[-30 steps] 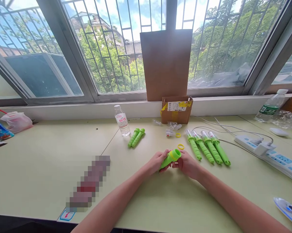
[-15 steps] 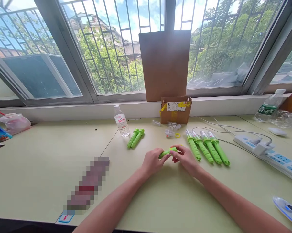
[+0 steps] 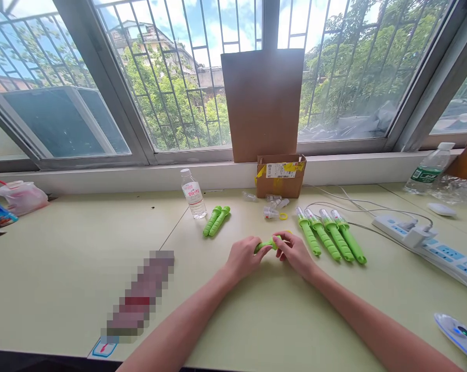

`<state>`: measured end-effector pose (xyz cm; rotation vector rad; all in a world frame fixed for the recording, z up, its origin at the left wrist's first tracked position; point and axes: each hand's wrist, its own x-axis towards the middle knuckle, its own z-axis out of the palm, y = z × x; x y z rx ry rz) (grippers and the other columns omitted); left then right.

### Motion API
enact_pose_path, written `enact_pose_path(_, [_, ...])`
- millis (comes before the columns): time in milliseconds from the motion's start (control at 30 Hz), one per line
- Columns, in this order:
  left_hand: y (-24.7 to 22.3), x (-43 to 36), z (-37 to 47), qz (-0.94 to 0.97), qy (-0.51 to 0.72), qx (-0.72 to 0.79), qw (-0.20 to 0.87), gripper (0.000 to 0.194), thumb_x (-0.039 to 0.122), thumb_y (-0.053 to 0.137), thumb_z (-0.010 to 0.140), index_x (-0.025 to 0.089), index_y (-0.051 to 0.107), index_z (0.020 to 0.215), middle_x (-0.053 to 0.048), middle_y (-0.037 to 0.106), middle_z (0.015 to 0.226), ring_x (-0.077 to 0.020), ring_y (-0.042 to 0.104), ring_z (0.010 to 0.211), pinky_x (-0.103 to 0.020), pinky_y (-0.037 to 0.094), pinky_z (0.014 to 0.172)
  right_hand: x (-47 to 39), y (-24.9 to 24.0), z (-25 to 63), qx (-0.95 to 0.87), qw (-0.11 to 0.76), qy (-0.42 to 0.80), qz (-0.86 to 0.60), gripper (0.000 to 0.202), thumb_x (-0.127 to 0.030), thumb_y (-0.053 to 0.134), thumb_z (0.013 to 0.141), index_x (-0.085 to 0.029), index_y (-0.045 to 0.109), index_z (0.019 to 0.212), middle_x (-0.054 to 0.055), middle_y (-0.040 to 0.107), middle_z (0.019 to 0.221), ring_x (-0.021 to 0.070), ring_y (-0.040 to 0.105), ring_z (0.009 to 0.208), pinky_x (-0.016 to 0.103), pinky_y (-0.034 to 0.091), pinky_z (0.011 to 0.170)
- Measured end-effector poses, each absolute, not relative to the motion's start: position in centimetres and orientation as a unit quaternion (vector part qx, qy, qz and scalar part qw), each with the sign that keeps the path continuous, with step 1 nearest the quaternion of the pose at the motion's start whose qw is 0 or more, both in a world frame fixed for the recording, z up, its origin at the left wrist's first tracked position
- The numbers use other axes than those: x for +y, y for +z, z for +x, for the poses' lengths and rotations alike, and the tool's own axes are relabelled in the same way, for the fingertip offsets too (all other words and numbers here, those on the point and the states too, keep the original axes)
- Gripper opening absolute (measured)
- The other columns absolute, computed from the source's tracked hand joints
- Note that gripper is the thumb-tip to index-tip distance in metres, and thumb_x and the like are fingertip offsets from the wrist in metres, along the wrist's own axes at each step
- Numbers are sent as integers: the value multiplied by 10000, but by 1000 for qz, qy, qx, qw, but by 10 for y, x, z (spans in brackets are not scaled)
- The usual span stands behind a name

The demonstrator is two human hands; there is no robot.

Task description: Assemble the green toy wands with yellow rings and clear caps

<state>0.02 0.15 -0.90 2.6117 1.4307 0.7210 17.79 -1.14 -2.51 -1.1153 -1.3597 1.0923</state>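
Observation:
My left hand point(image 3: 243, 259) is closed around a green plastic handle point(image 3: 263, 246), its thumb along the near side. At the wider right end of that handle, my right hand point(image 3: 294, 254) pinches with thumb and fingers, partly covering it. Two similar green handles point(image 3: 219, 222) with spiral grooves and no clear tip lie to the left. Several green handles with clear tips point(image 3: 328, 238) lie in a row to the right. Beyond my hands are clear plastic caps point(image 3: 271, 213) and a yellow ring point(image 3: 283, 216); another yellow piece shows just behind my right fingers.
A water bottle point(image 3: 193, 194) stands behind the two handles. A small cardboard box point(image 3: 280, 185) stands against the sill. On the right are a white power strip point(image 3: 438, 250), cables and another bottle point(image 3: 427, 168). A pixelated item point(image 3: 142, 294) lies at left front.
My right fingers have shifted over the handle's wider end and now cover more of it. My left hand keeps its grip in nearly the same place.

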Motion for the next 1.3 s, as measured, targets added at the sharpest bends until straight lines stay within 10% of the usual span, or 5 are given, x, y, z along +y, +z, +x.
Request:
enact_pose_path(533, [-12,6,-3,836,195,513,12,340,515,426,869,203,525,780,-8,596,754,-150,537,661,-266,283,562,26,-32,186,-622,471,246,-575,342,-378,424,843,-182,573,1080,77,632,1034,135,573,532,324,498,577])
enact_pose_path(733, [-11,4,-3,838,183,514,8,316,496,437,868,201,531,805,-19,600,778,-160,545,689,-274,293,570,56,-22,191,-700,363,133,-601,394,-256,446,822,-193,557,1195,65,616,1202,229,599,1007,350,450,860])
enact_pose_path(1300, [-14,4,-1,844,186,504,9,291,470,446,867,200,503,778,-26,589,771,-167,537,690,-268,278,548,63,-16,195,-771,216,52,-597,427,-93,416,774,-233,625,1118,29,648,1086,182,612,865,256,407,660])
